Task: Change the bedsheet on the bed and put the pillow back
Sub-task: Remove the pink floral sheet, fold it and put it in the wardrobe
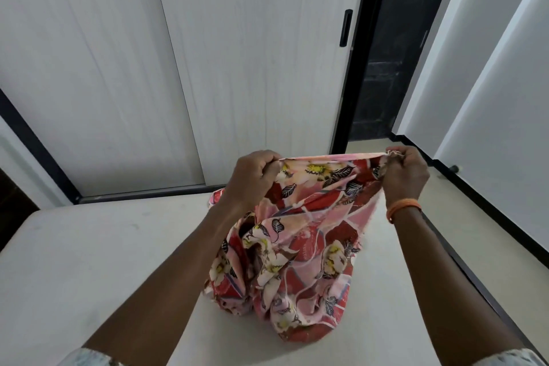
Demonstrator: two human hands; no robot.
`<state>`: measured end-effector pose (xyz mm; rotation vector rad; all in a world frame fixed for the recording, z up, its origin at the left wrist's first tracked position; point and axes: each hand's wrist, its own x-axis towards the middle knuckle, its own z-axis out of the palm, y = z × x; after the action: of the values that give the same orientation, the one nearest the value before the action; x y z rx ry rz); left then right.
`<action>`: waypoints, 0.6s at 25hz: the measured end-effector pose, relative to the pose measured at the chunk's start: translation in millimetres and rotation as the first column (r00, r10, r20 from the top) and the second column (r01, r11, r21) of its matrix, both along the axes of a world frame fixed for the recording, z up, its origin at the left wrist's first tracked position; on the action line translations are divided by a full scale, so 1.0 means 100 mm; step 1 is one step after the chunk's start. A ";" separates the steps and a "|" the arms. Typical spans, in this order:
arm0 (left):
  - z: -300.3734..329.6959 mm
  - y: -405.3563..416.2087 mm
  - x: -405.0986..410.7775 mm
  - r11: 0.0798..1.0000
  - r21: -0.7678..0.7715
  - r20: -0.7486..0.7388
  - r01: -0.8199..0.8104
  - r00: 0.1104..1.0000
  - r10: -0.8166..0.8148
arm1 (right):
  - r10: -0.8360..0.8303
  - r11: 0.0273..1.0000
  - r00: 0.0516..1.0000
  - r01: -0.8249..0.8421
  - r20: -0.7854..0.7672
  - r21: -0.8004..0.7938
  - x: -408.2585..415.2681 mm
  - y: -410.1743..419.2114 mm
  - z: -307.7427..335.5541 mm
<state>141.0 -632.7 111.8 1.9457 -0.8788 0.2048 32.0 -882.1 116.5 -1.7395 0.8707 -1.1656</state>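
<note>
A red and pink floral bedsheet [306, 249] hangs bunched over the bare white mattress [89, 261], its lower folds resting on the mattress. My left hand [255, 175] grips the sheet's top edge at the left. My right hand [407, 172], with an orange band on the wrist, pinches the same edge at the right. The edge is stretched taut between both hands. No pillow is in view.
White sliding wardrobe doors [178, 68] with a black handle [346, 28] stand just past the mattress. A dark doorway [383, 68] opens at the back right. A white wall [505, 128] runs along the right side, with a narrow floor strip beside the bed.
</note>
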 end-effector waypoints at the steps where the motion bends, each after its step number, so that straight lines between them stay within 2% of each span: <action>1: 0.07 -0.04 -0.04 1.000 -0.012 -0.048 0.025 0.999 -0.026 | -0.013 0.987 0.998 0.002 0.067 0.159 0.07 -0.03 0.06; 3: 0.13 -0.13 -0.14 0.998 -0.022 -0.163 0.050 0.985 -0.053 | 0.001 0.891 0.969 -0.113 0.246 0.440 0.21 0.06 0.15; 4: 0.12 -0.16 -0.17 0.998 -0.027 -0.194 0.057 0.979 -0.061 | 0.016 0.875 0.954 -0.158 0.299 0.458 0.25 0.16 0.18; 5: 0.12 -0.18 -0.18 0.998 -0.024 -0.209 0.060 0.976 -0.063 | 0.051 0.917 0.950 -0.167 0.307 0.363 0.27 0.28 0.20; 6: 0.15 -0.15 -0.16 0.999 -0.008 -0.198 0.047 0.979 -0.048 | 0.096 0.977 0.953 -0.145 0.286 0.155 0.25 0.36 0.21; 7: 0.20 -0.09 -0.13 1.000 0.013 -0.158 0.016 0.987 -0.014 | 0.144 0.984 0.961 -0.114 0.237 -0.135 0.20 0.40 0.20; 8: 0.28 0.00 -0.07 0.999 0.032 -0.085 -0.030 0.996 0.032 | 0.188 0.890 0.970 -0.103 0.151 -0.444 0.14 0.38 0.19; 9: 0.38 0.10 0.01 0.996 0.060 0.005 -0.072 0.997 0.072 | 0.218 0.725 0.975 -0.130 0.046 -0.676 0.11 0.31 0.18; 10: 0.47 0.17 0.07 0.990 0.108 0.088 -0.089 0.993 0.080 | 0.213 0.601 0.976 -0.171 -0.050 -0.780 0.12 0.25 0.19; 11: 0.54 0.21 0.10 0.982 0.176 0.140 -0.072 0.989 0.048 | 0.194 0.597 0.975 -0.205 -0.109 -0.776 0.15 0.20 0.22; 14: 0.50 0.08 0.08 0.909 0.417 0.130 0.014 0.989 -0.075 | 0.140 0.883 0.989 -0.149 -0.052 -0.446 0.30 0.14 0.45; 15: 0.40 0.02 0.08 0.870 0.492 0.149 -0.008 0.986 -0.075 | 0.112 0.920 0.994 -0.110 -0.016 -0.376 0.35 0.09 0.54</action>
<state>148.7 -630.5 152.3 2.4098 -1.1583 0.1273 66.7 -873.6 170.0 -2.0629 0.5574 -1.3240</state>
